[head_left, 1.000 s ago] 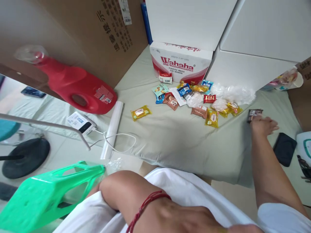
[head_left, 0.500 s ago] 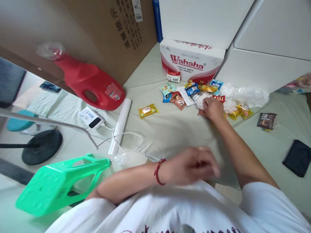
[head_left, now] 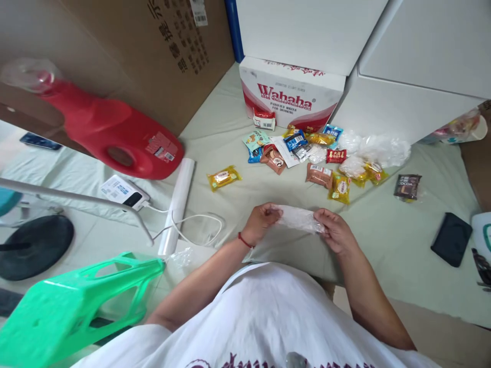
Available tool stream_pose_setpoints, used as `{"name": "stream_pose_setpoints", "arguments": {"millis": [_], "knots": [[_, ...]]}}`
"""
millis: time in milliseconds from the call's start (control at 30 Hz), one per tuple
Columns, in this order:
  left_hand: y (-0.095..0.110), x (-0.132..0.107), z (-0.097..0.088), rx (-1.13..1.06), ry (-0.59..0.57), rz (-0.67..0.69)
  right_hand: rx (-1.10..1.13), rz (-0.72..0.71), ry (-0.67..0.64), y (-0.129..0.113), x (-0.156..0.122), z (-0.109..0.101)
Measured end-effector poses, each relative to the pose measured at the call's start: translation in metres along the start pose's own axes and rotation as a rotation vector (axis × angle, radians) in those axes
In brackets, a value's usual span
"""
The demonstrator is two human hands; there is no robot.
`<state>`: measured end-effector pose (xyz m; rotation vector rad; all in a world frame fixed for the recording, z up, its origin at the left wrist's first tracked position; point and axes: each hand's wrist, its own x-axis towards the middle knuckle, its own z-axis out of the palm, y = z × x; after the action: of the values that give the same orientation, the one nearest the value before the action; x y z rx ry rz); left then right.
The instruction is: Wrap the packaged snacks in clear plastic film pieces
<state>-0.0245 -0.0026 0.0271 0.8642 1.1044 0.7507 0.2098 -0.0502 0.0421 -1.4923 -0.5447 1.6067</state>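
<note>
A small clear plastic bag [head_left: 297, 219] is stretched between both hands above the pale green sheet [head_left: 268, 194]. My left hand [head_left: 261, 222], with a red cord at its wrist, pinches the bag's left end. My right hand [head_left: 334, 230] pinches the right end. Beyond the hands lies a scatter of wrapped snacks [head_left: 307, 153]: a brown packet [head_left: 319, 175], a yellow packet [head_left: 339, 187], a red one [head_left: 336, 156]. A lone yellow snack [head_left: 223, 178] lies to the left and a dark cocoa packet [head_left: 407, 186] to the right.
A Wahaha water carton [head_left: 291, 97] and white boxes [head_left: 383, 61] stand at the back, a cardboard box [head_left: 126, 46] at left. A red jug [head_left: 111, 134], white roll [head_left: 177, 204], power bank with cable [head_left: 123, 191], green plastic stool [head_left: 76, 306] and black phone [head_left: 451, 239] lie around.
My right hand left the cocoa packet, reached into the snack pile, and came back holding a clear plastic bag. My left hand rose from my lap to grip its other end.
</note>
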Motion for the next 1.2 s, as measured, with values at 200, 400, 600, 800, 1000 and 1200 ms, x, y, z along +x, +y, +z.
{"name": "stream_pose_setpoints", "arguments": {"millis": [200,400,600,800,1000,1200], "knots": [[0.006,0.005,-0.015,-0.114,0.073,-0.061,-0.383,-0.358,0.297,-0.010,0.007,-0.020],[0.007,0.004,-0.004,-0.122,0.035,-0.087,-0.934,-0.893,-0.108,0.004,0.007,0.024],[0.000,-0.008,0.000,-0.254,0.027,-0.036,-0.619,-0.555,-0.096,0.030,0.020,0.058],[-0.015,-0.011,0.000,0.013,0.068,-0.028,0.105,-0.112,-0.187,0.025,0.008,0.059],[-0.010,-0.008,-0.017,-0.123,0.144,-0.056,0.422,-0.155,-0.076,0.014,0.002,0.018],[-0.001,-0.018,0.015,-0.108,0.024,0.023,0.404,-0.113,-0.179,0.022,-0.013,0.017]]}}
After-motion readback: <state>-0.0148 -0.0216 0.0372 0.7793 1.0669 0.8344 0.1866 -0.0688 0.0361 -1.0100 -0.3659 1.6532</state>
